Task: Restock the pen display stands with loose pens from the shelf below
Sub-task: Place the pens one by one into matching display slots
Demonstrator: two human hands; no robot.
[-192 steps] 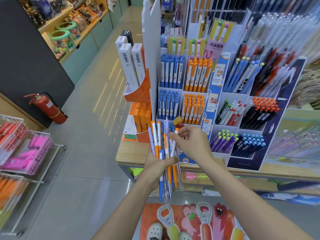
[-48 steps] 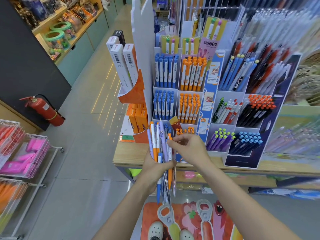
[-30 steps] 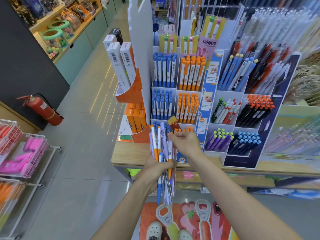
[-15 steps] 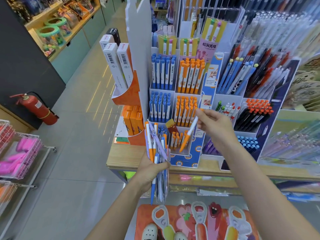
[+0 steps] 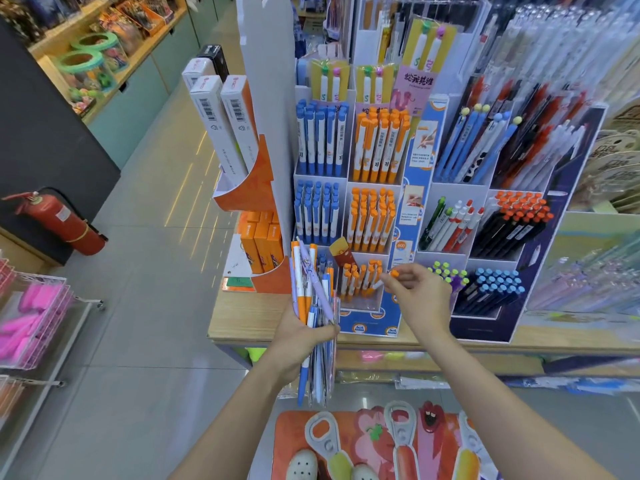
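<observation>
So the big white and blue pen display stand (image 5: pixel 346 188) on the wooden counter (image 5: pixel 249 323) looks mostly stocked: the two upper rows of blue-capped and orange-capped pens are packed tight, and the dark stand (image 5: pixel 561 244) beside it on the right looks full too, though I can't say whether that one is even part of the job. The weak spot is the bottom orange compartment (image 5: pixel 363 289), which has a cluster of orange pens on its left and a visible gap on its right, so that's the slot being fed right now. Plenty left in hand though: the left hand (image 5: pixel 304 337) has its grip wrapped around a fat bundle of loose pens (image 5: pixel 313 306), a mix of orange-and-white, blue-and-white and at least one lilac, held upright just in front of the bottom blue slot, which it mostly hides, so no idea how full that one is. The right hand (image 5: pixel 419 296) is pinching a single orange pen (image 5: pixel 384 280) between thumb and fingertips, orange cap up, angled toward the gap in that bottom compartment; I can't tell if the tip is inside it yet. My guess is we're somewhere mid-job: orange is getting topped up, and the blues and the lilac in the bundle still need homes.
</observation>
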